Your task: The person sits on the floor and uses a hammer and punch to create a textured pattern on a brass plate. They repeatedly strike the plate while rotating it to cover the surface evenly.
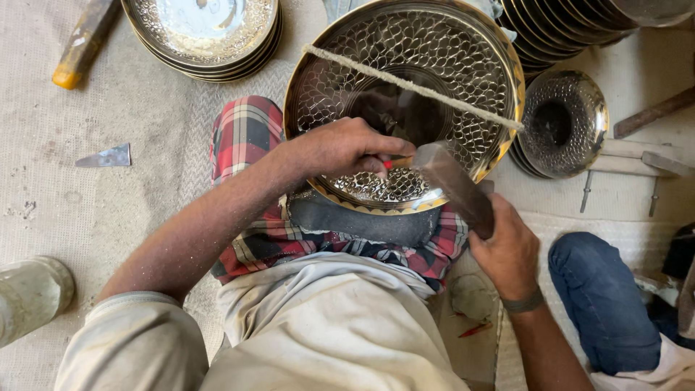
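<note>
while our left hand [340, 148] pinched a small punch [394, 162] against the near rim of the hammered brass plate [405, 72] resting over our checked lap cloth [246, 134], its fingers were pressed together. our right hand [510, 250] gripped a hammer [456, 185], fingers wrapped round its handle, head beside the punch.

On my feed: a stack of patterned metal plates [206, 32] upper left, a second stack [565, 29] upper right, an upturned hammered bowl [565, 123] beside it, a metal shard [107, 156] on the cloth-covered floor [87, 217].
</note>
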